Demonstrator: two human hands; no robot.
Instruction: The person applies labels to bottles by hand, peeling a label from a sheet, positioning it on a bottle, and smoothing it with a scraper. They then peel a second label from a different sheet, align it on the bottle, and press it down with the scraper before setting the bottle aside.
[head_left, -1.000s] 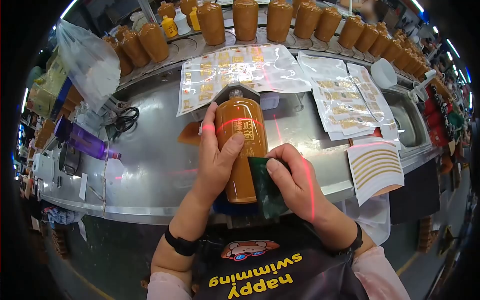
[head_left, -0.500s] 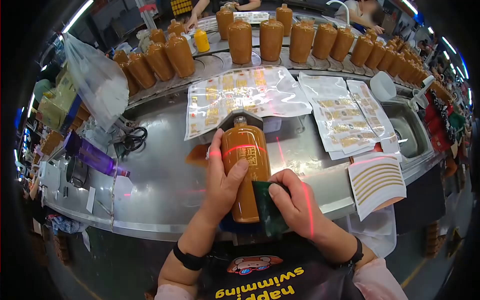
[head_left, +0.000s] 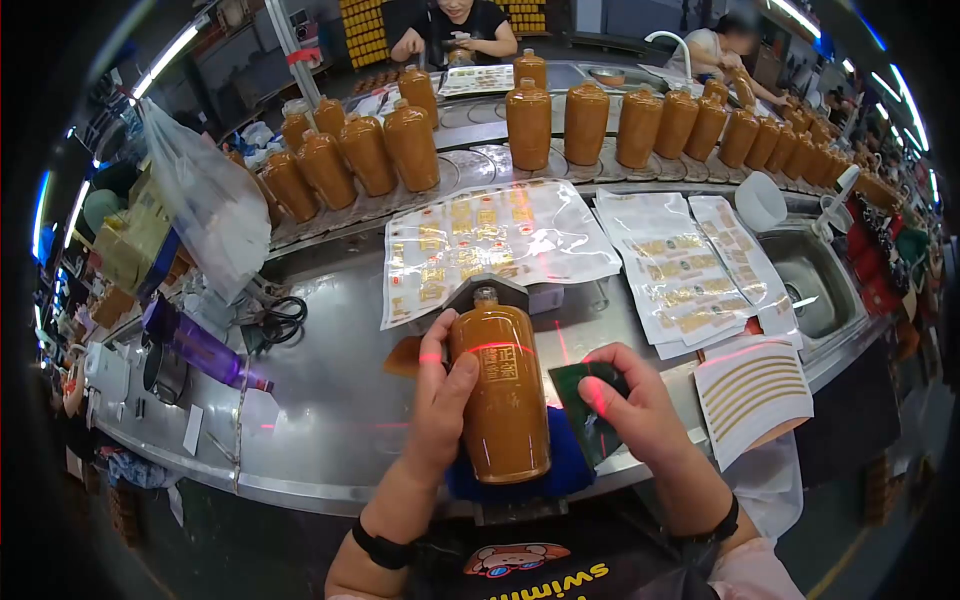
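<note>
A glossy brown bottle [head_left: 505, 430] leans back with its neck at a dark angular holder [head_left: 512, 294] and its base over a blue cloth [head_left: 572, 450]. Gold square lettering shows on its front, with fainter marks beneath. My left hand [head_left: 440, 410] is wrapped around the bottle's left side, thumb on the front. My right hand [head_left: 640, 410] pinches a flat dark green scraper [head_left: 585, 420], held just right of the bottle and apart from it. Red laser lines cross the bottle and my right hand.
Behind are sheets of gold transfers [head_left: 470, 240], more sheets [head_left: 670, 260], and a curved row of brown bottles [head_left: 530, 125]. A sink [head_left: 815, 285] and striped sheet [head_left: 755, 390] are right; scissors [head_left: 285, 320] and a purple bottle [head_left: 205, 350] left. Two people sit opposite.
My right hand has drawn the scraper off the bottle's lower front to the right. My view has tilted up. The row of bottles behind has shifted right.
</note>
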